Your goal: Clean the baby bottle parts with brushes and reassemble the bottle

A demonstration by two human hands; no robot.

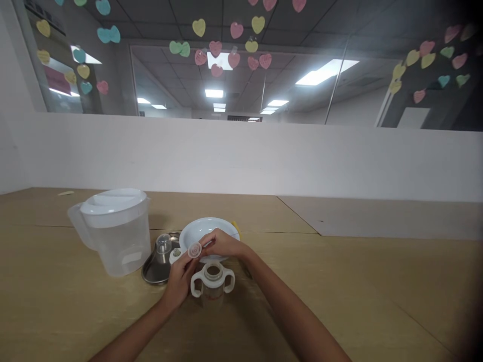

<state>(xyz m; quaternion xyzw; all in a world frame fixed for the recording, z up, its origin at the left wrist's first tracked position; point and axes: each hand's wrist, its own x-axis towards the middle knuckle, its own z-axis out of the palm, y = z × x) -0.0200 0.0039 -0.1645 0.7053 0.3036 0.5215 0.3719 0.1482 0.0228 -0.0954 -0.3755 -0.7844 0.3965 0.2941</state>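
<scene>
- Pale wall (264,156) and heart-shaped notes (236,30) on glass stand beyond the wooden tabletop (339,281) in my head view, the only feed I have.
- On that view, I see the left hand (181,274) closed, apparently pinching a clear round piece (194,250) above the table, in front of the white bowl (192,235).
- Fingertips of the right hand (222,244) bend in beside it; whether they grip too, I cannot tell. A white part (174,256) shows by the left fingers, perhaps held.
- Just below, the two-handled bottle (213,282) stands upright, its mouth uncovered; to the left are a metal tray (154,274) bearing a clear dome (163,243), and a lidded pitcher (118,236).
- I judge the step in hand to be two-handed handling of the round piece; the next move calls for a light, steady pinch, clear of the bottle's mouth.
</scene>
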